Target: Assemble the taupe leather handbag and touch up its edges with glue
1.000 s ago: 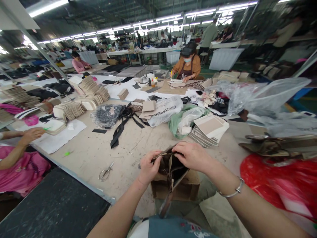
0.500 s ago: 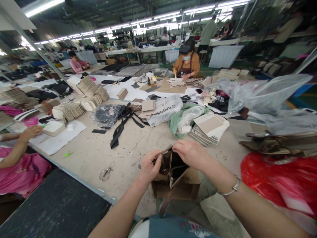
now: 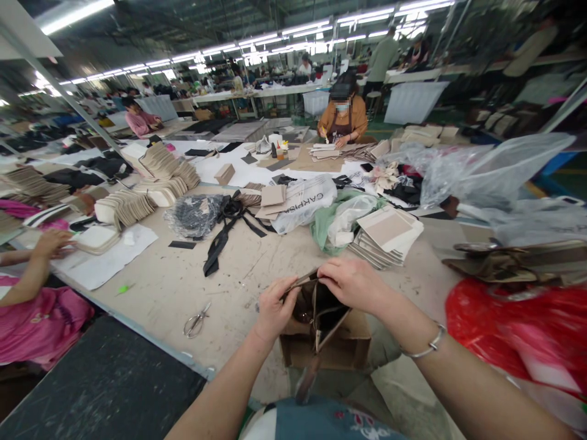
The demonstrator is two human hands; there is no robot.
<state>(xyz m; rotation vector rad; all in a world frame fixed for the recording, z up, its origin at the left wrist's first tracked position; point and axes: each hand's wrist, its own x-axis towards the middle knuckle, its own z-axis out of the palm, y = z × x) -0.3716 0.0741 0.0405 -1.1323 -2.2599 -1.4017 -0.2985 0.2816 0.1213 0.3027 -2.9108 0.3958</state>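
A dark brown bag point(image 3: 331, 315) with lighter edges stands in front of me, its mouth open toward me. My left hand point(image 3: 276, 307) pinches the bag's upper rim on the left side. Further right along the same rim, my right hand point(image 3: 351, 282) grips the edge with thumb and fingers closed. Beneath and behind the bag is a brown cardboard box point(image 3: 360, 349). A brown strap point(image 3: 308, 380) hangs from the bag toward my apron. Much of the bag's inside is dark.
Metal scissors point(image 3: 196, 321) lie left of my hands. A stack of beige panels point(image 3: 387, 238) and a printed plastic bag point(image 3: 305, 201) lie beyond. Red plastic point(image 3: 495, 330) bulges at the right. A co-worker in pink point(image 3: 39, 305) sits left; another person point(image 3: 343, 116) works across the table.
The view has shifted slightly. Both my hands keep the same hold on the bag's rim. At left, the co-worker's hand has moved a little.
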